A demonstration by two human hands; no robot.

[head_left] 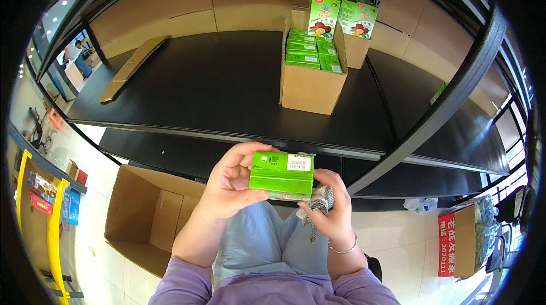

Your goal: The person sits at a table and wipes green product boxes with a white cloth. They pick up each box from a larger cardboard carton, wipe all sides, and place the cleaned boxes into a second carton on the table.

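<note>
Just in front of the shelf's front edge, my left hand (226, 185) grips a small green carton (276, 179) by its left end, thumb below and fingers behind. A white label patch with print shows at the carton's upper right. Around a crumpled grey-and-white checked cloth (322, 200), the fingers of my right hand (334, 208) are closed. That hand is at the carton's right end, its fingertips at or against the edge. Beyond, on the black shelf (216, 89), an open cardboard box (313, 90) holds several similar green cartons (304, 52).
Upright green-and-white cartons (325, 16) stand behind the box. A flat cardboard strip (133, 69) lies on the shelf's left. A black post (421, 117) slants at right. Below left is an open large carton (133, 205); a box of plastic bottles (467, 239) stands at right.
</note>
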